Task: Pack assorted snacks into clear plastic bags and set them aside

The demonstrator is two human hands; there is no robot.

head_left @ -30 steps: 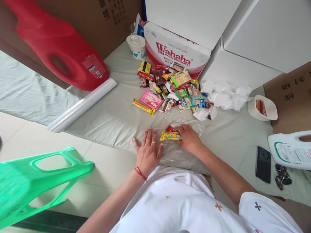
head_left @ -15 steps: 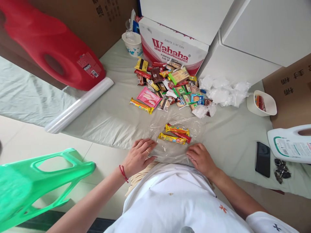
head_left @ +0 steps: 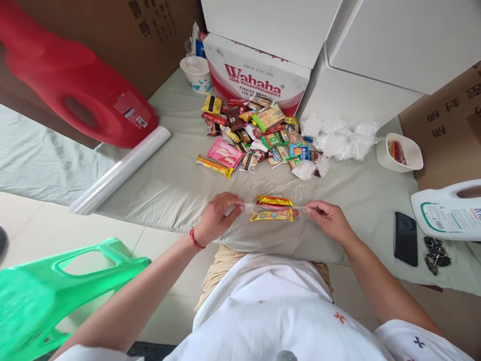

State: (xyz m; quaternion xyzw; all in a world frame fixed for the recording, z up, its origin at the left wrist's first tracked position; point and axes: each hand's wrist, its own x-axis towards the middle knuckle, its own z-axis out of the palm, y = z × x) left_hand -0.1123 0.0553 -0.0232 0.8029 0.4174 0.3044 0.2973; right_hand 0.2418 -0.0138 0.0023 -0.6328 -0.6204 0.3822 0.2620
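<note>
A sheet of clear plastic wrap lies on the grey-green cloth in front of me. On it rest a pair of yellow snack bars and a red one; the nearer yellow bar lies under the film, beside the farther yellow bar. My left hand pinches the film's near edge at the left. At the right, my right hand pinches the same edge. Between both hands the edge is stretched over the bars.
Beyond is a heap of wrapped snacks before a Wahaha carton. A roll of plastic film, red jug and green stool are left. Crumpled plastic, white bowl, phone and keys are right.
Both hands have risen from the near edge of the film and moved forward, lifting that edge over the bars. The fingers have gone from lying flat to pinching.
</note>
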